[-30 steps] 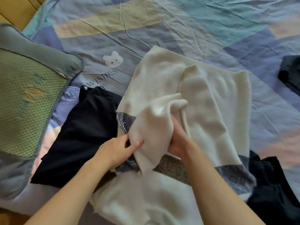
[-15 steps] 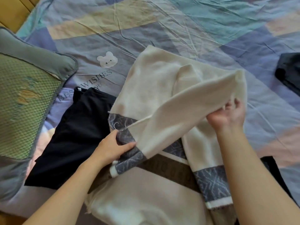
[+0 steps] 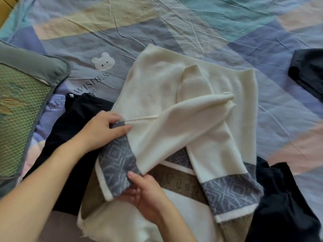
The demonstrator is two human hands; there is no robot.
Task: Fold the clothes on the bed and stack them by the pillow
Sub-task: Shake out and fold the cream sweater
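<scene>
Two hands work on the cream sweater (image 3: 153, 88) that we see spread on the bed (image 3: 192, 23). Nearest us, the right hand (image 3: 145, 196) has its fingers slightly bent and lying against the grey patterned cuff (image 3: 117, 165) of the sleeve (image 3: 174, 130) folded across the body; the thumb sits on top of the cuff's lower edge, so we read it as a light pinch on the cuff. Just beyond it and to its left, the left hand (image 3: 104, 131) lies with straight fingers flat on the top of that same sleeve, pressing it down where the grey band meets the cream knit. From there the sleeve runs up and away to the right of both hands, crossing over the other sleeve (image 3: 218, 154), whose patterned cuff lies to the right of the right hand. Under the left forearm and to the left of the left hand we see a folded black garment (image 3: 57, 137), and further left of that, the green pillow (image 3: 19, 109). To the right of the right hand, past the second cuff, lies another dark garment (image 3: 283, 203). Farther off, beyond the left hand, a white bear print (image 3: 103, 63) marks the sheet, and far to the right a dark piece of clothing (image 3: 309, 72) sits at the frame's edge.
</scene>
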